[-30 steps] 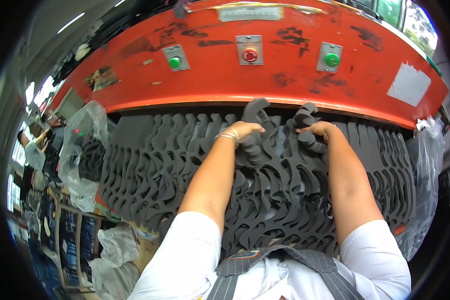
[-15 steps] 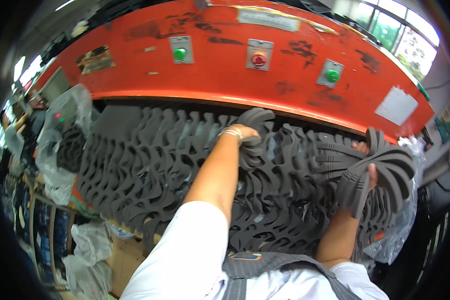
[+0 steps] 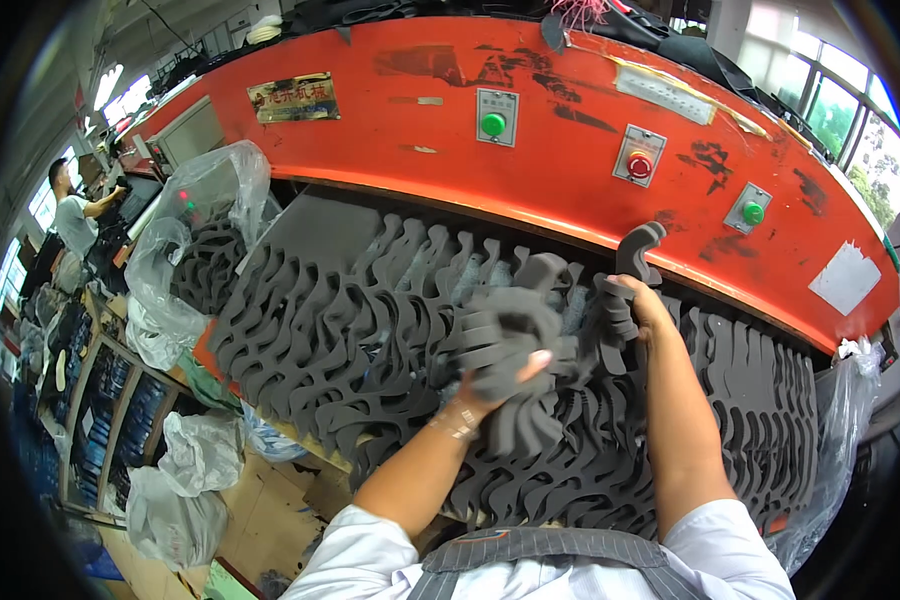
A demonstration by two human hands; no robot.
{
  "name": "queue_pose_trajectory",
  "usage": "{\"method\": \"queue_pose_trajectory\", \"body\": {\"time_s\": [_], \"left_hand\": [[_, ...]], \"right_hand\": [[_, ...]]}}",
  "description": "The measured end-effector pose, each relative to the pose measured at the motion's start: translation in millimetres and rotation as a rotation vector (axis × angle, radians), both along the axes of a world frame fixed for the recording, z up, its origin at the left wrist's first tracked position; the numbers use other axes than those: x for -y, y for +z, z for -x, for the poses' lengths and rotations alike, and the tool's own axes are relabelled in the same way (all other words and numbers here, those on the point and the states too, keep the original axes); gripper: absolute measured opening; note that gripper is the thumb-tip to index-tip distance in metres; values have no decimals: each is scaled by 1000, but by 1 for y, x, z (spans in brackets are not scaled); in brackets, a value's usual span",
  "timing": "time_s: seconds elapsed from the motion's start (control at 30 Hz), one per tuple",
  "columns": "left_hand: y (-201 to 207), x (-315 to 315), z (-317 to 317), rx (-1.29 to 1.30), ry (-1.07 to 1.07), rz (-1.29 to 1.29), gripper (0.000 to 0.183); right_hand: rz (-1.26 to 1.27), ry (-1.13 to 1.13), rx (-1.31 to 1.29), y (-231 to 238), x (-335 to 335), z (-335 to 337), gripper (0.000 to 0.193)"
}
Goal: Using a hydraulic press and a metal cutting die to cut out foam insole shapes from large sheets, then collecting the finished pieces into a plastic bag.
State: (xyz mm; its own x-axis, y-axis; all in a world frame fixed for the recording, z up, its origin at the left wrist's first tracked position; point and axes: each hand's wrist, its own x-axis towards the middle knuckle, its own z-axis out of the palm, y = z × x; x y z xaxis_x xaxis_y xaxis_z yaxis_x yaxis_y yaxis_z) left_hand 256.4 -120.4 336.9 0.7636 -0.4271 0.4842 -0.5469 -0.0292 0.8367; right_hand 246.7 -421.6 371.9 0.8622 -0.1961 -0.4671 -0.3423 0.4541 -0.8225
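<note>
My left hand (image 3: 495,385) is closed round a fanned bundle of dark grey curved foam pieces (image 3: 510,325), held above the layer of cut foam; motion blurs the bundle somewhat. To its right, my right hand (image 3: 648,308) grips a few curved foam pieces (image 3: 638,245) that stand up near the far edge of the layer. The cut foam (image 3: 310,350) lies in rows of wavy strips, with gaps between many of them. An uncut-looking flat grey foam area (image 3: 325,232) shows at the far left of the layer.
A red machine beam (image 3: 400,150) with two green buttons and one red button spans the far side. Clear plastic bags (image 3: 210,200) with foam pieces stand at left, more plastic (image 3: 845,440) at right. White bags (image 3: 175,525) lie on the floor. A person (image 3: 75,215) works far left.
My view has swung left. The fanned bundle was in my right hand; my left hand now holds a bundle nearer me. The right hand has moved to curved pieces by the beam.
</note>
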Motion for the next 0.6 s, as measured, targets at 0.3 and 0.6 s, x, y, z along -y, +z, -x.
{"method": "queue_pose_trajectory", "body": {"time_s": [0.3, 0.6], "left_hand": [[108, -137, -82, -783, 31, 466, 40], [20, -42, -239, -664, 278, -717, 75]], "right_hand": [[390, 46, -239, 23, -25, -10, 37], [437, 201, -358, 17, -42, -40, 53]]}}
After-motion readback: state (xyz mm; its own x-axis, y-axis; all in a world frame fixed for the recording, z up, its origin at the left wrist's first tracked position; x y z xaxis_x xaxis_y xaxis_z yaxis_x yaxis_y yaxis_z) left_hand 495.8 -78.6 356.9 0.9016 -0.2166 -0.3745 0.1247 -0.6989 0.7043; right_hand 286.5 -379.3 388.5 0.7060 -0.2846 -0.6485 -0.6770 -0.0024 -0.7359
